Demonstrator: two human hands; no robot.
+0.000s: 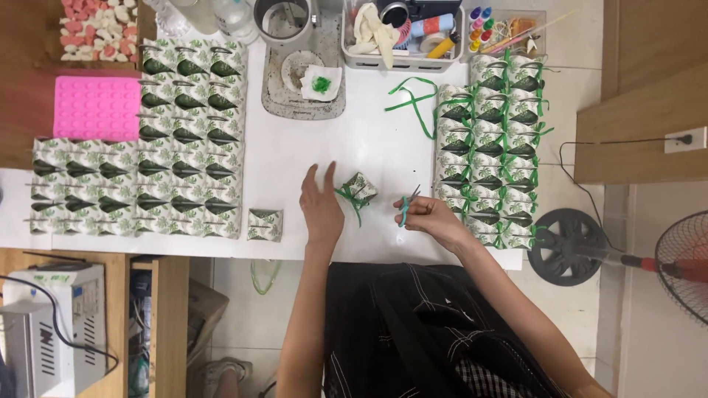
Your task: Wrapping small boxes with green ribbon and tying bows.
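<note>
Left hand: the left hand point(322, 208) is spread open, fingers raised and apart, gripping nothing; its fingertips sit just beside the small leaf-print box.
Right hand: the right hand point(430, 215) is curled around small scissors point(408, 203) with teal handles, blades pointing up toward the box.
Box: the leaf-print box point(358, 189), tied with green ribbon, lies on the surface between the two hands, nearer the left.
Single box: one untied box point(265, 225) sits to the left of the left hand, near the surface edge.
Surface: the white surface point(324, 147) carries rows of unribboned boxes point(147, 177) far left of the left hand and ribboned boxes point(490, 155) just beyond the right hand.
Farther off: loose green ribbon point(413, 99), a pink mould point(96, 108), a grey tray of supplies point(402, 37).
Room: a standing fan point(627, 258) on the tiled floor at right.
</note>
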